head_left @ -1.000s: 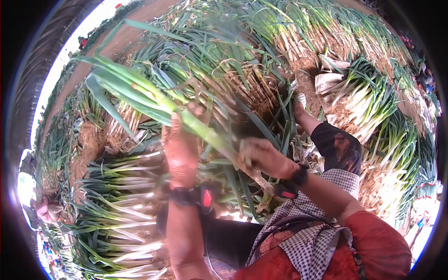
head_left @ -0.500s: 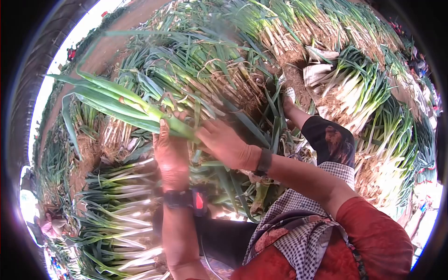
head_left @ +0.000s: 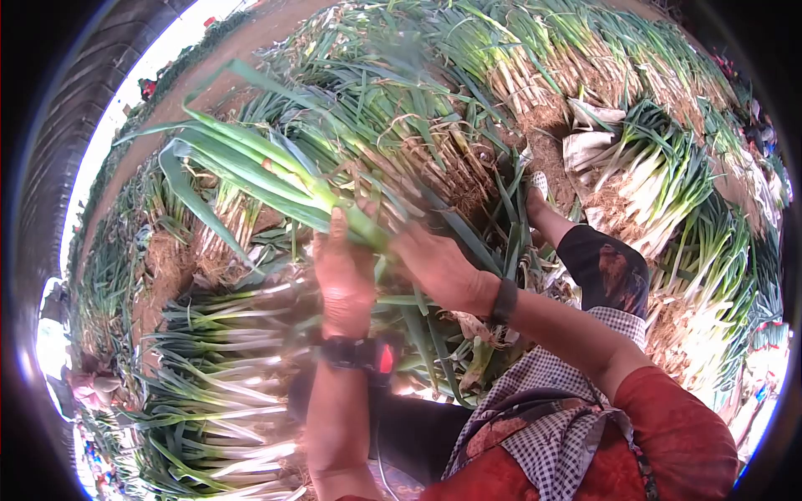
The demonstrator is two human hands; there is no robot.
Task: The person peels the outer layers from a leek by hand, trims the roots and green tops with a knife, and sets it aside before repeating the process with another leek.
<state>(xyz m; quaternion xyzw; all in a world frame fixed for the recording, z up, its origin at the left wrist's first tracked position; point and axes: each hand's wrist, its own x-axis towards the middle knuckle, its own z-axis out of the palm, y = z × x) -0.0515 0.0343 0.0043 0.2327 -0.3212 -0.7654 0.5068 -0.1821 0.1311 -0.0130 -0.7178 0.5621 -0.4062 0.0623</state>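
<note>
Both hands had closed on one leek (head_left: 276, 179): the left hand (head_left: 344, 275) stayed wrapped round its stalk, while the right hand (head_left: 439, 267), down near the root end a second earlier, had slid up to grip just beside it. Its leaves fanned up-left above a row of laid-out leeks (head_left: 217, 367), so the work seemed to have moved up the stalk.

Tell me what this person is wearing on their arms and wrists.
Left hand: bare forearm, with a black wrist strap carrying a small red-lit device. Right hand: plain black wristband, a red sleeve higher up, and black-and-white checked cloth beside it.
</note>
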